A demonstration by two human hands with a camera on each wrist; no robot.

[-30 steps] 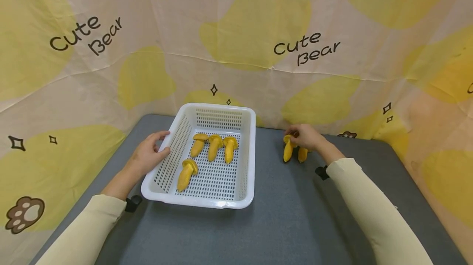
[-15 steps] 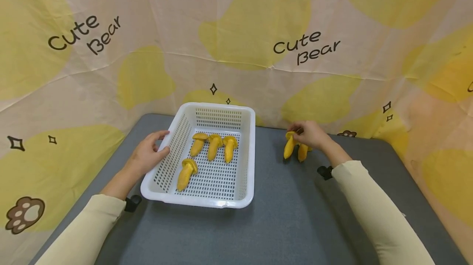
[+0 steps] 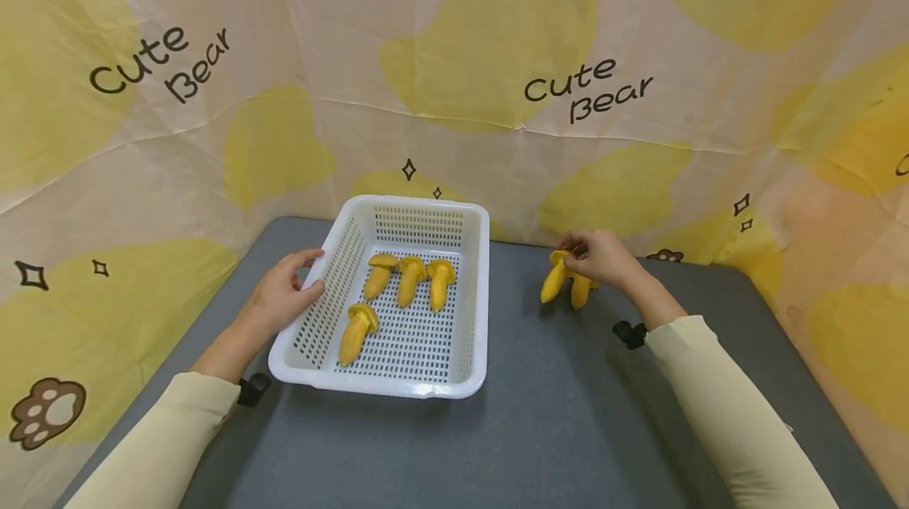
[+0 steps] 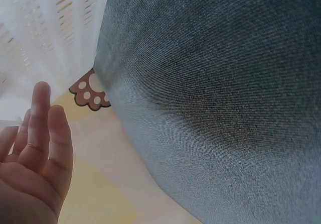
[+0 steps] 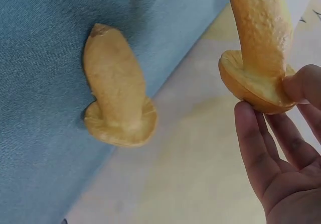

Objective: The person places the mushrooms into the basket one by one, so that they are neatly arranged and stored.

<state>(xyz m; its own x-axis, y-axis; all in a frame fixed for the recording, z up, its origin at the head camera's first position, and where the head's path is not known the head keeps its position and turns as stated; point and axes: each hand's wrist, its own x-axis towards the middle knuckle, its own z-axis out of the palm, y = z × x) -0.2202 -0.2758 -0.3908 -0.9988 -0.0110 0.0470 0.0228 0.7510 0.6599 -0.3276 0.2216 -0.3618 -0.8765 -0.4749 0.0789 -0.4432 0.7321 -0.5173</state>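
Note:
Several yellow mushrooms, one at the front left (image 3: 358, 334), lie in a white perforated basket (image 3: 477, 312). My left hand (image 3: 278, 296) touches the basket's left rim with fingers and thumb spread; in the left wrist view the hand (image 4: 37, 158) has its fingers extended beside the basket wall (image 4: 55, 28). Right of the basket, my right hand (image 3: 604, 258) pinches one mushroom (image 3: 553, 282) by its cap. The right wrist view shows that mushroom (image 5: 263, 38) between thumb and fingers of the hand (image 5: 286, 169). Another mushroom (image 5: 118, 83) lies on the table beside it.
The grey table (image 3: 540, 430) runs under the basket and both forearms. A patterned cloth (image 3: 454, 43) with bear lettering hangs behind the table's back edge and along the sides.
My right hand has drawn slightly right and upward in the head view, and the pinched mushroom has tilted, its stem end shifting a little left. The left hand keeps its place at the basket rim.

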